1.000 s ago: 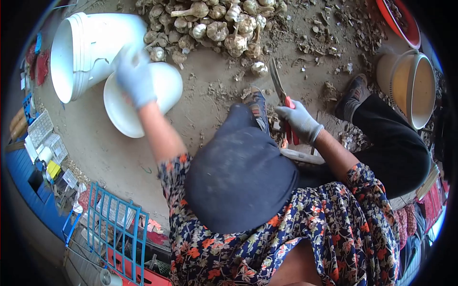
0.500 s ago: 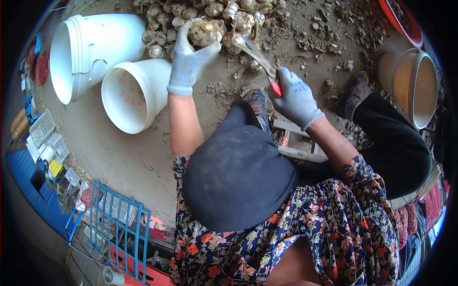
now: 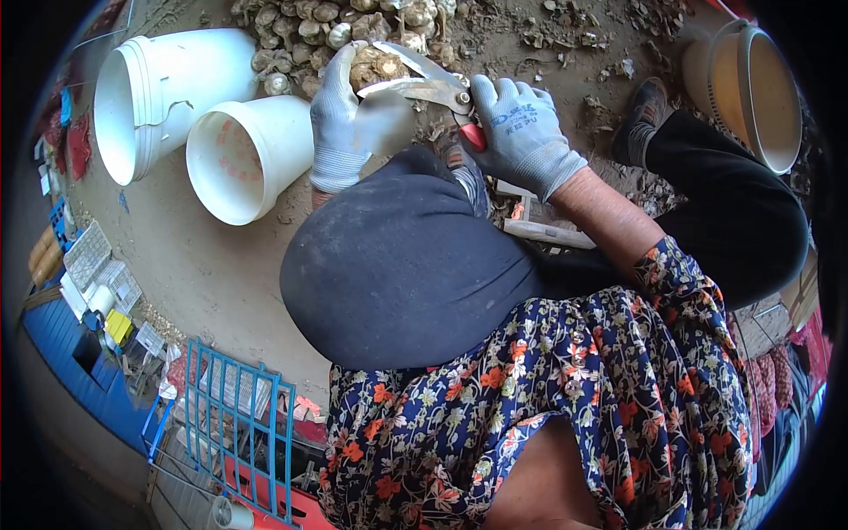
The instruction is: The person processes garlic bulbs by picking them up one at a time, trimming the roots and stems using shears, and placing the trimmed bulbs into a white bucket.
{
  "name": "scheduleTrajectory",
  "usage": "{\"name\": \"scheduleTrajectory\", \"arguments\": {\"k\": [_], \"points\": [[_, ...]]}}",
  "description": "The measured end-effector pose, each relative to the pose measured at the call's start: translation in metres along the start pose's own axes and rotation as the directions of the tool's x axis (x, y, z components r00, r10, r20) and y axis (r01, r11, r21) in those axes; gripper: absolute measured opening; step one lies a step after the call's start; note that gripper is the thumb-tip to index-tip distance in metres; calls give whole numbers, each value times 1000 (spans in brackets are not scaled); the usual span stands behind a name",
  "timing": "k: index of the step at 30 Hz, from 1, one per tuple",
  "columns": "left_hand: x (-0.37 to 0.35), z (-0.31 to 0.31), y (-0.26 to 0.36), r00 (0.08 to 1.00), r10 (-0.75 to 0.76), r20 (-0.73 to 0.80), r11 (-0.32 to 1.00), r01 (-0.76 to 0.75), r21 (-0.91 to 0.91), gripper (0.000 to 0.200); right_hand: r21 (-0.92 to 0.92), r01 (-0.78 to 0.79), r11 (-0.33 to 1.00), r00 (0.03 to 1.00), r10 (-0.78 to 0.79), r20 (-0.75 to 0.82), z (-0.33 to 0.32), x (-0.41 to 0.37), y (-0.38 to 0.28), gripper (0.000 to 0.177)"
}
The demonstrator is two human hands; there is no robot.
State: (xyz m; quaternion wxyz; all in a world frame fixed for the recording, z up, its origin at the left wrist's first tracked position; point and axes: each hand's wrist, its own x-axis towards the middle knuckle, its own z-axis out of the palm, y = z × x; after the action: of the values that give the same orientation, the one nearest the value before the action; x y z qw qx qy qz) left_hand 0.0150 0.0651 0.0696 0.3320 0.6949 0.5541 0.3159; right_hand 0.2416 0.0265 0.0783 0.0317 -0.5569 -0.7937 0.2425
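Grey-white work gloves cover both hands. My left hand (image 3: 337, 128) is closed on a large, dirt-brown garlic bulb (image 3: 376, 67) at the near edge of the pile, its thumb side smeared by motion. In my right hand (image 3: 528, 132) is a pair of shears (image 3: 433, 90) with red on the handle, the fingers wrapped round the grip. The parted blades point left and overlap the bulb in this view, one above and one lower. Behind the bulb lies a heap of garlic bulbs (image 3: 311, 22), soil and dry stems on them.
Two white buckets (image 3: 199, 75) (image 3: 283, 141) lie tipped on the dirt floor to the left. A yellowish bucket (image 3: 733, 88) stands at the right, near my foot. Dry husks litter the ground ahead. A wooden frame (image 3: 548, 232) sits between my legs; a blue metal rack (image 3: 247, 424) is lower left.
The shears have moved left, from beside the bulb to across it, their blades now wider apart. My left hand still holds the bulb. The view has shifted, and my dark-trousered knee appears larger.
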Motion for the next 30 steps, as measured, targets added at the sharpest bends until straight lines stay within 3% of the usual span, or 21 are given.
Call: {"name": "scheduleTrajectory", "arguments": {"k": [4,6,7,8,9,10,11,12,14,16,17,18,20,21,22,24,26,27,28,29,30], "points": [[6,6,7,998,-49,46,993,44,109,67,69,-13,998,994,6,106,16,2,13,44],[9,11,8,997,-50,52,983,40,178,64,247,-74,966,989,39,146,29,6,21,40],[9,15,6,989,-142,46,990,142,-15,62,341,-295,892,944,216,251,33,8,20,33],[9,20,0,972,-231,53,949,237,-209,60,339,-292,894,945,215,245,36,5,24,33],[5,25,-15,973,-227,53,843,223,-489,55,372,-303,877,944,222,246,42,-1,30,31],[4,25,-14,972,-228,49,846,222,-485,55,408,-316,857,941,227,252,41,-7,32,29],[-1,26,-11,969,-228,95,595,216,-774,55,454,-333,826,926,197,321,38,-15,34,31],[-2,25,-9,969,-206,137,255,188,-948,55,458,-329,826,928,194,318,35,-23,33,31],[-10,25,-20,972,-200,124,207,165,-964,55,566,-338,752,910,107,401,28,-35,31,40],[-15,30,-22,979,-147,140,-36,136,-990,54,638,-335,693,920,94,380,21,-34,25,49],[-18,33,-24,983,-116,141,-88,131,-987,56,720,-386,576,883,5,469,23,-26,25,51],[-18,34,-25,983,-115,142,-89,132,-987,56,776,-445,447,838,-99,537,24,-20,23,52],[-20,33,-28,969,-108,221,-16,220,-975,56,782,-425,455,849,-99,519,12,-9,12,50],[-25,34,-21,942,-232,242,61,262,-963,51,772,-424,474,839,-115,532,11,-2,11,49],[-26,35,-22,943,-234,237,59,258,-964,51,761,-421,494,828,-132,544,12,4,11,48],[-29,35,-25,888,-390,244,236,353,-905,44,762,-400,509,849,-107,517,20,6,11,45],[-32,34,-28,868,-414,275,176,373,-911,41,737,-293,609,879,-132,458,28,5,12,42],[-31,32,-26,848,-429,310,119,393,-912,37,736,-291,611,877,-138,461,28,3,12,42],[-29,30,-23,829,-439,347,62,413,-908,34,749,-363,554,872,-82,483,26,-1,11,30],[-28,25,-21,927,-338,166,321,279,-905,27,756,-430,493,862,-26,507,25,-6,12,18],[-29,8,-20,927,-371,50,380,200,-903,22,756,-428,496,861,-32,508,26,-11,15,18]]}}
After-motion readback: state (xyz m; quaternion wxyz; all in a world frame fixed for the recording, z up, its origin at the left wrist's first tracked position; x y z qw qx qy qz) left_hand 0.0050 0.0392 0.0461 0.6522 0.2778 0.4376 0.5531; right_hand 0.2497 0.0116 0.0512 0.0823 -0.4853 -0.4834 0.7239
